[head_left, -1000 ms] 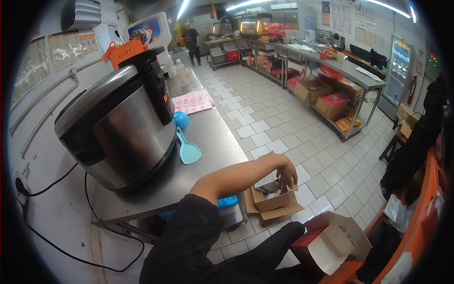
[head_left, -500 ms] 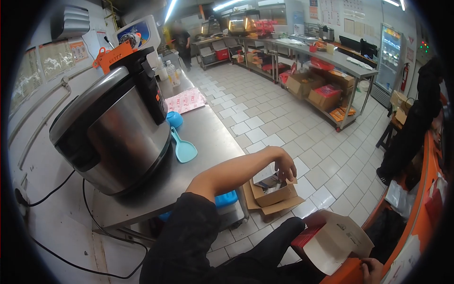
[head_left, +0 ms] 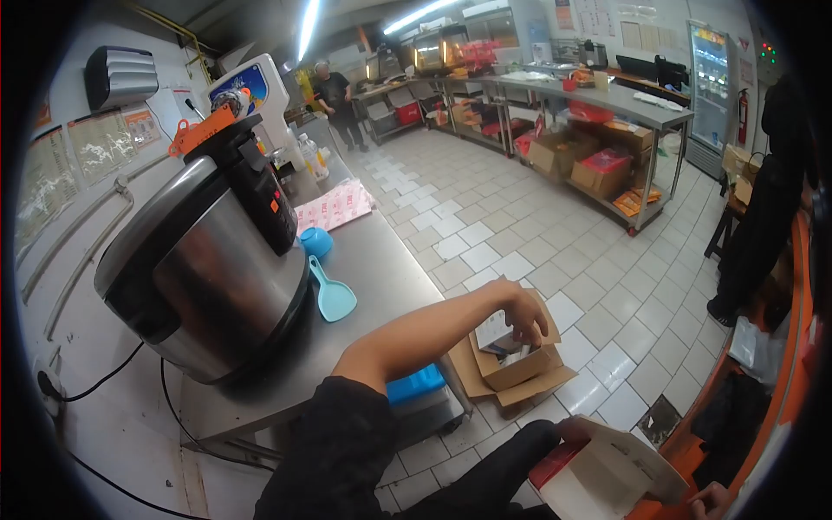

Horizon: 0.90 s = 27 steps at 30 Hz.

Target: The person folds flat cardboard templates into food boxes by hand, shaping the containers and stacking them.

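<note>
My left hand reaches down into a small open cardboard box on the tiled floor. Its fingers hang apart over some papers and small white items inside; no object shows clearly in the grasp. Beside my knee, at the lower right, a larger open paper food box has a pale inside and red-orange outer sides. The edge of the frame cuts off my right hand, whose bent fingers are at that box's orange edge.
A steel rice cooker stands on the steel table at left, near a light-blue rice paddle and a blue cup. An orange counter runs along the right. One person stands far back, another dark-clothed person at right.
The camera view has shifted, so the table and boxes appear lower. My left hand has dipped slightly deeper into the cardboard box. My right hand appears farther right, nearer the frame's edge.
</note>
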Each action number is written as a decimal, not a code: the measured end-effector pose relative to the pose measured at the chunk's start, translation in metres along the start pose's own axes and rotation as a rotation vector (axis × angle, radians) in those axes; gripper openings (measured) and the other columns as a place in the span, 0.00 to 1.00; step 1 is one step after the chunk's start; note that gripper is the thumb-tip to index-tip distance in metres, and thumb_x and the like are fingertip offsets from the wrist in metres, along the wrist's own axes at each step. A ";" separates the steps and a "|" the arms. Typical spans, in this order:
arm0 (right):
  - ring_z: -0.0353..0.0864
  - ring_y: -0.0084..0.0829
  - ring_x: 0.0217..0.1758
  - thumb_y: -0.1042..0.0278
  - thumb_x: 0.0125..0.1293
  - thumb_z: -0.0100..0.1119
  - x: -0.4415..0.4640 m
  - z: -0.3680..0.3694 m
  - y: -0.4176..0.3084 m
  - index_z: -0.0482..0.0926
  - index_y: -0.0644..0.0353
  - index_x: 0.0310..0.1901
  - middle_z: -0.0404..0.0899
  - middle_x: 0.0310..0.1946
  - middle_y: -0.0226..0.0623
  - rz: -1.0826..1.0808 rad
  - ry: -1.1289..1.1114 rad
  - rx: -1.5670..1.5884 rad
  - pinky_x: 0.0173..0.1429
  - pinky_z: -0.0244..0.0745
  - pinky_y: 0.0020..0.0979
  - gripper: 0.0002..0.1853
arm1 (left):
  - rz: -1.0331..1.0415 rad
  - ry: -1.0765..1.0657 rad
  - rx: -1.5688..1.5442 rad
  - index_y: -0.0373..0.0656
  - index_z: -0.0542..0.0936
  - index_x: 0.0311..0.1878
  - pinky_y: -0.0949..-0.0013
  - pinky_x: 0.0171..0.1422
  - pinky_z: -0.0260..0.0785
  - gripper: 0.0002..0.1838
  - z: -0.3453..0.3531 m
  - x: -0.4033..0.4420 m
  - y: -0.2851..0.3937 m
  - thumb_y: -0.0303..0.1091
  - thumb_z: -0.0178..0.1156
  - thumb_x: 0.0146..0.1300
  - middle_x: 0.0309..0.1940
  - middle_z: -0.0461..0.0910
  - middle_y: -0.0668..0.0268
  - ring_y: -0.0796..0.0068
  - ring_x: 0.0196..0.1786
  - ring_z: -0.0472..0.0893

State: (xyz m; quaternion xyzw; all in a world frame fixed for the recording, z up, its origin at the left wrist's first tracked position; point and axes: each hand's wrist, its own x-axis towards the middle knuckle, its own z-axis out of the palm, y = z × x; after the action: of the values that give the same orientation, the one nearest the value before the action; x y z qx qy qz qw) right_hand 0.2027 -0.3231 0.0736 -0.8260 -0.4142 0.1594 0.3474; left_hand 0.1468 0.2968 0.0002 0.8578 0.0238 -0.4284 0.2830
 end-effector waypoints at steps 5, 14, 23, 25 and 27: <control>0.81 0.33 0.41 0.68 0.70 0.56 0.010 0.006 -0.021 0.83 0.64 0.42 0.84 0.37 0.40 0.280 0.105 -0.229 0.48 0.76 0.31 0.09 | -0.067 -0.022 -0.039 0.50 0.63 0.75 0.59 0.64 0.72 0.35 -0.004 -0.015 0.011 0.53 0.59 0.70 0.58 0.81 0.61 0.65 0.59 0.82; 0.83 0.37 0.46 0.67 0.70 0.57 -0.006 0.008 0.002 0.85 0.60 0.46 0.86 0.43 0.42 0.353 0.118 -0.245 0.53 0.77 0.34 0.10 | -0.076 0.002 -0.054 0.50 0.63 0.75 0.59 0.64 0.73 0.36 0.001 -0.033 0.020 0.53 0.60 0.70 0.57 0.82 0.59 0.66 0.59 0.82; 0.82 0.24 0.28 0.84 0.62 0.57 -0.018 0.028 0.050 0.81 0.70 0.37 0.79 0.25 0.37 0.291 0.286 0.000 0.32 0.78 0.24 0.05 | -0.079 0.060 -0.075 0.54 0.66 0.74 0.63 0.57 0.75 0.32 -0.009 -0.027 0.022 0.53 0.58 0.70 0.56 0.83 0.60 0.66 0.55 0.84; 0.82 0.24 0.28 0.83 0.62 0.57 -0.020 0.026 0.053 0.81 0.71 0.38 0.80 0.25 0.37 0.261 0.275 -0.055 0.33 0.78 0.25 0.05 | -0.030 0.048 -0.072 0.53 0.67 0.74 0.63 0.55 0.76 0.33 -0.008 -0.026 0.017 0.55 0.58 0.70 0.56 0.83 0.60 0.67 0.55 0.84; 0.82 0.24 0.27 0.81 0.62 0.58 -0.018 0.025 0.058 0.82 0.71 0.38 0.81 0.26 0.37 0.158 0.220 -0.132 0.34 0.79 0.26 0.05 | -0.076 0.017 -0.086 0.50 0.63 0.75 0.63 0.54 0.77 0.36 -0.010 -0.024 0.014 0.55 0.59 0.69 0.56 0.83 0.58 0.65 0.54 0.85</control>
State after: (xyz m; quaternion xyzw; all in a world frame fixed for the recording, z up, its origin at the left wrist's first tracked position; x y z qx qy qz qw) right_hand 0.2110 -0.3508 0.0147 -0.8895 -0.3170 0.0669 0.3221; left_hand 0.1426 0.2950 0.0290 0.8469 0.0774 -0.4300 0.3030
